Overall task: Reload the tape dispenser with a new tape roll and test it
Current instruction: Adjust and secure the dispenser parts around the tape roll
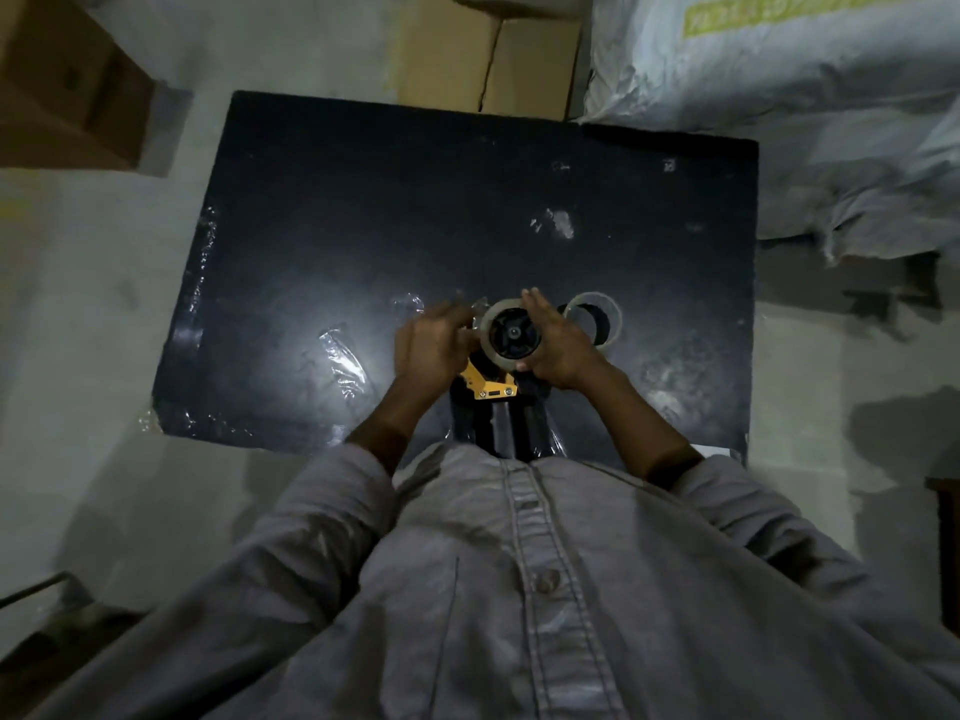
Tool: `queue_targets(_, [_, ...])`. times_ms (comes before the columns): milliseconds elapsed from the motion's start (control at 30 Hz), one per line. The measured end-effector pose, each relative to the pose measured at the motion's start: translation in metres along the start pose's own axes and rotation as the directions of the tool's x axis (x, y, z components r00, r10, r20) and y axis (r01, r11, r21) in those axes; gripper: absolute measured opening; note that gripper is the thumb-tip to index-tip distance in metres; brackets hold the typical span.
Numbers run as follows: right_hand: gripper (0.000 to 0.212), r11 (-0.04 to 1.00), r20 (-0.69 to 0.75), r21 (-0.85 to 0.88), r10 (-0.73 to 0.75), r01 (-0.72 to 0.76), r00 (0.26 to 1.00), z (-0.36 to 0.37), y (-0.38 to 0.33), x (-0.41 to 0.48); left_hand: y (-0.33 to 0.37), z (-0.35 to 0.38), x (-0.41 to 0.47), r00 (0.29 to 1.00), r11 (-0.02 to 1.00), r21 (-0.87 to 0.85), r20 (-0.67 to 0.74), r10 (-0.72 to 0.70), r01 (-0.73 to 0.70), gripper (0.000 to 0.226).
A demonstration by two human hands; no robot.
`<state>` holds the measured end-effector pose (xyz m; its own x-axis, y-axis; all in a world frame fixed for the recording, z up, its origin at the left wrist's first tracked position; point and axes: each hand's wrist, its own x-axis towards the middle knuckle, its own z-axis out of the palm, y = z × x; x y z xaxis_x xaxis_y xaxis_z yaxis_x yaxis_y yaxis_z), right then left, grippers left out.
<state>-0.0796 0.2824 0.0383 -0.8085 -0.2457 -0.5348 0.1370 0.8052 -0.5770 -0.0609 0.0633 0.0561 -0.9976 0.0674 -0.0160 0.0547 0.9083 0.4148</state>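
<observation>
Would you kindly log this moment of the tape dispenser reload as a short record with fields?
surface: black tabletop
tape dispenser: yellow frame, held above the tabletop
tape roll: clear, seated on the dispenser's black hub
left hand: at the roll's left edge, fingers at the tape
right hand: gripping the roll's right side
spare ring: empty core or second roll, lying on the table right of the hands; cannot tell which
stray tape: crumpled clear pieces stuck left of the hands

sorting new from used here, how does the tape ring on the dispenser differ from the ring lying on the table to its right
The ring on the dispenser is filled by a black hub and held between both hands; the ring on the table has an open centre and lies untouched. The mounted ring looks thicker-walled, the loose one thin. Both are pale and round.
</observation>
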Motion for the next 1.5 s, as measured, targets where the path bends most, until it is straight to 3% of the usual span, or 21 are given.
queue_targets(100, [0.112, 0.999, -0.087, -0.033, -0.009, 0.007, 0.996, 0.012, 0.001, -0.013, -0.025, 0.001, -0.042, 0.998, 0.999, -0.009, -0.034, -0.043, 0.043, 0.019])
queue_targets(267, [0.052, 0.995, -0.384, -0.097, -0.058, 0.022, 0.922, 0.025, -0.008, -0.049, -0.048, 0.007, -0.080, 0.999, 1.000, 0.021, 0.034, 0.009, -0.010, 0.029])
queue_targets(333, [0.037, 0.995, -0.327, -0.074, -0.083, 0.062, 0.941, 0.034, -0.009, -0.061, -0.047, 0.009, -0.082, 0.998, 0.997, 0.042, 0.011, 0.067, -0.068, 0.025])
queue_targets(433, [0.049, 0.996, -0.164, -0.030, -0.085, 0.081, 0.983, 0.051, -0.007, -0.072, -0.044, 0.012, -0.075, 0.989, 0.983, 0.113, -0.002, 0.145, -0.144, 0.020])
queue_targets(700, [0.077, 0.988, -0.110, -0.139, -0.083, 0.067, 0.990, 0.071, -0.001, -0.063, -0.038, 0.019, -0.059, 0.996, 0.983, 0.163, -0.034, 0.088, -0.081, 0.009])
queue_targets(967, [0.078, 0.993, -0.103, -0.110, -0.049, 0.038, 0.993, 0.072, 0.005, -0.056, -0.037, 0.039, -0.080, 0.988, 0.994, 0.077, -0.141, -0.061, 0.072, 0.011])
queue_targets(1233, [0.077, 0.995, -0.093, -0.096, -0.045, 0.036, 0.995, 0.076, 0.012, -0.052, -0.041, 0.059, -0.100, 0.962, 0.991, -0.053, -0.240, -0.130, 0.120, 0.016])
queue_targets(1400, [0.078, 0.995, -0.097, -0.091, -0.054, 0.045, 0.994, 0.075, 0.014, -0.049, -0.038, 0.060, -0.104, 0.963, 0.964, -0.199, -0.172, -0.209, 0.174, 0.009])
queue_targets(1500, [0.080, 0.995, -0.095, -0.097, -0.040, 0.031, 0.995, 0.065, 0.010, -0.049, -0.037, 0.049, -0.097, 0.967, 0.954, -0.218, -0.107, -0.233, 0.206, 0.022])
